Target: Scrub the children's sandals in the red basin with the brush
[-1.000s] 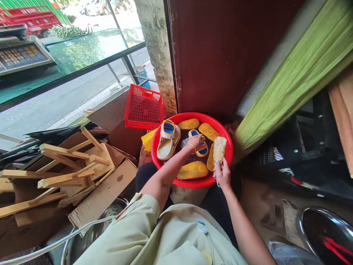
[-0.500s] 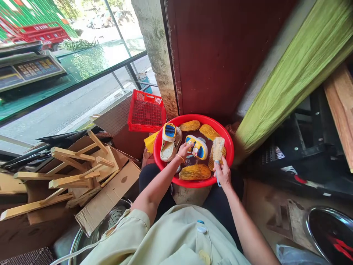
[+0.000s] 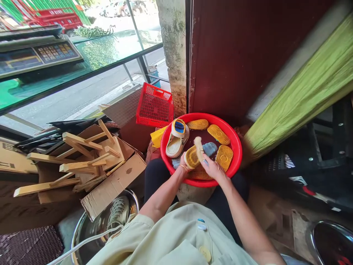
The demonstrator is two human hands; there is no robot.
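My left hand (image 3: 184,162) is closed on a clog (image 3: 192,157), turned so its yellow sole faces up. My right hand (image 3: 214,170) grips the handle of a scrub brush (image 3: 199,148), whose pale bristles lie against or close over that sole. Both hands are above a red basin (image 3: 238,147) of dark water. A white clog with a blue and yellow front (image 3: 176,140) leans at the basin's left side. Several more shoes float sole up, among them a yellow one (image 3: 218,134) and a blue-grey one (image 3: 210,148).
A red plastic crate (image 3: 154,106) stands behind the basin. Upturned wooden stools (image 3: 91,154) and cardboard (image 3: 116,184) crowd the left. Below them is a metal bowl (image 3: 78,235) with shoes. A green curtain (image 3: 303,84) hangs at right; another metal basin (image 3: 311,235) sits lower right.
The clog in my left hand has turned from its top side to sole up. My right hand has brought the brush left and onto or near it. The view has shifted slightly.
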